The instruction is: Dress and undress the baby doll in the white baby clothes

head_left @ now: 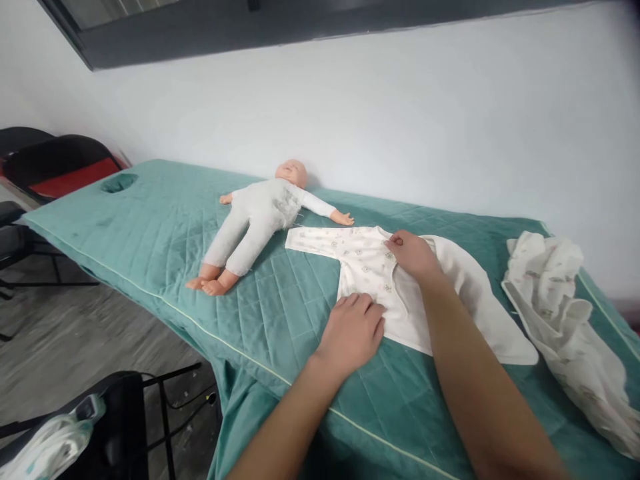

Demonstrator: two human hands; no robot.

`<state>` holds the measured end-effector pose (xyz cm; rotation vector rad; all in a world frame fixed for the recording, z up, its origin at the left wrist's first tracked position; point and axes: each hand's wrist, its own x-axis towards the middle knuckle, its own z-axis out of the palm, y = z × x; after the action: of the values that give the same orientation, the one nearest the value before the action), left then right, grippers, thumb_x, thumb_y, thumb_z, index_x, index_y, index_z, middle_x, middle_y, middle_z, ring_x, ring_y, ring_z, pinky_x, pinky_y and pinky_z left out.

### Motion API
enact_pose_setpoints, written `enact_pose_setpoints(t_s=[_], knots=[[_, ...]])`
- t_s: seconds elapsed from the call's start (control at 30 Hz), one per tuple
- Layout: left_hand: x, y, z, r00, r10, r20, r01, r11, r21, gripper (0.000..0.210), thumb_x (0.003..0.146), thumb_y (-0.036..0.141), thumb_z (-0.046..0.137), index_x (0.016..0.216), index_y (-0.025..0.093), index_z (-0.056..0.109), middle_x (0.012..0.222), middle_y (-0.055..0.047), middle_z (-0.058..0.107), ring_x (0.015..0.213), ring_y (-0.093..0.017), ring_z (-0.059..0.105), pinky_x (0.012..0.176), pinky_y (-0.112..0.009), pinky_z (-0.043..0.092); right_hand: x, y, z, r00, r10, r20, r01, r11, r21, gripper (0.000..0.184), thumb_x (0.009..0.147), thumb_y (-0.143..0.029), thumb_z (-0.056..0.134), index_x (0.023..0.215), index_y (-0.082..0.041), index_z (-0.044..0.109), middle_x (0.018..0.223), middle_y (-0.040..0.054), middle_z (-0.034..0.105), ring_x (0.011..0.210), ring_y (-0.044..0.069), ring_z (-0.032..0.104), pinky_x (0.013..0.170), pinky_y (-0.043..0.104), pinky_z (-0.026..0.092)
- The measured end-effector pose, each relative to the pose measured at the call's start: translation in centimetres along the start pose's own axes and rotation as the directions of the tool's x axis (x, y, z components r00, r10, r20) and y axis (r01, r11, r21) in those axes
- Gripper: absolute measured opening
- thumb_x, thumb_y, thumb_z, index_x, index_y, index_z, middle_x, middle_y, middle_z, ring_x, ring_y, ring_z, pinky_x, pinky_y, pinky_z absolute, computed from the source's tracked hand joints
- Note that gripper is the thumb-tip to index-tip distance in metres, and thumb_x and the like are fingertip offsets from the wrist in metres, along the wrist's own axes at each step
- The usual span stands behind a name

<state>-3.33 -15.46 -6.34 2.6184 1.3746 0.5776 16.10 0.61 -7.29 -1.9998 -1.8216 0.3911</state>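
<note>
A white baby shirt (367,257) with a small print lies spread on the green padded bed, one sleeve stretched out to the left. My right hand (415,257) pinches the front edge of this shirt near its upper side. Fingers slightly bent, my left hand (353,333) rests on the shirt's near lower edge. To the right, the garment's plain white part (470,287) is folded open. A baby doll (260,210) with a white cloth body lies on its back beyond the sleeve, one arm reaching toward the shirt.
Another printed white garment (560,313) lies crumpled on the bed's right end. The green bed cover (170,233) has a face hole (119,183) at left. Folding chairs (70,160) stand beyond it. A black chair (120,413) at lower left holds a white bundle (55,443).
</note>
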Motion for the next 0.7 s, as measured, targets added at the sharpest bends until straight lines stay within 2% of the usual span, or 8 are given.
enact_pose_setpoints(t_s=[0.13, 0.27, 0.37, 0.47, 0.57, 0.7], knots=[[-0.3, -0.4, -0.1, 1.000, -0.003, 0.001, 0.003, 0.997, -0.073, 0.032, 0.099, 0.041, 0.039, 0.099, 0.020, 0.063, 0.095, -0.005, 0.063, 0.091, -0.020, 0.059, 0.084, -0.037, 0.048, 0.3, 0.7, 0.3, 0.999, -0.028, -0.036, 0.029, 0.999, 0.016, 0.024, 0.087, -0.037, 0.051, 0.096, -0.023, 0.067, 0.096, 0.0052, 0.073, 0.088, 0.023, 0.063, 0.073, 0.031, 0.039], [-0.4, -0.4, -0.4, 1.000, -0.028, -0.012, 0.027, 0.998, -0.057, 0.041, 0.100, 0.046, 0.034, 0.087, 0.019, 0.063, 0.089, -0.005, 0.064, 0.088, -0.020, 0.058, 0.082, -0.037, 0.046, 0.6, 1.4, 0.5, 0.996, -0.069, -0.064, 0.071, 0.997, 0.021, 0.026, 0.087, -0.037, 0.050, 0.098, -0.024, 0.069, 0.097, 0.0044, 0.073, 0.086, 0.022, 0.063, 0.074, 0.030, 0.040], [-0.5, -0.1, -0.6, 1.000, -0.008, -0.026, 0.007, 1.000, -0.026, 0.040, 0.099, 0.049, 0.036, 0.091, 0.020, 0.063, 0.090, -0.005, 0.064, 0.089, -0.020, 0.057, 0.081, -0.038, 0.045, 0.6, 1.4, 0.5, 0.996, -0.068, -0.066, 0.069, 0.998, 0.011, 0.027, 0.088, -0.039, 0.049, 0.097, -0.024, 0.069, 0.098, 0.0049, 0.073, 0.088, 0.023, 0.063, 0.074, 0.031, 0.039], [-0.4, 0.1, -0.7, 0.999, 0.038, -0.007, -0.038, 0.999, -0.020, 0.036, 0.095, 0.052, 0.045, 0.102, 0.021, 0.063, 0.097, -0.005, 0.065, 0.095, -0.022, 0.057, 0.082, -0.039, 0.044, 0.6, 1.2, 0.2, 0.998, -0.040, -0.040, 0.039, 0.999, -0.027, 0.030, 0.086, -0.045, 0.050, 0.093, -0.022, 0.068, 0.094, 0.0062, 0.073, 0.084, 0.023, 0.062, 0.071, 0.031, 0.039], [-0.1, 0.2, -0.6, 0.999, 0.038, 0.025, -0.038, 0.999, -0.026, 0.030, 0.093, 0.046, 0.050, 0.109, 0.022, 0.062, 0.103, -0.006, 0.064, 0.101, -0.023, 0.055, 0.086, -0.040, 0.044, 0.5, 1.0, -0.2, 0.998, -0.047, 0.029, 0.050, 0.993, -0.108, 0.034, 0.084, -0.052, 0.052, 0.082, -0.021, 0.066, 0.084, 0.0068, 0.071, 0.076, 0.023, 0.061, 0.067, 0.032, 0.038], [0.2, 0.0, -0.3, 0.999, -0.009, 0.033, 0.010, 0.999, -0.046, 0.018, 0.093, 0.029, 0.049, 0.100, 0.023, 0.064, 0.097, -0.004, 0.064, 0.097, -0.022, 0.057, 0.085, -0.040, 0.045, 0.6, 1.4, -0.4, 0.997, -0.037, 0.072, 0.048, 0.986, -0.159, 0.037, 0.081, -0.055, 0.055, 0.073, -0.021, 0.065, 0.078, 0.0079, 0.069, 0.073, 0.023, 0.061, 0.064, 0.032, 0.038]])
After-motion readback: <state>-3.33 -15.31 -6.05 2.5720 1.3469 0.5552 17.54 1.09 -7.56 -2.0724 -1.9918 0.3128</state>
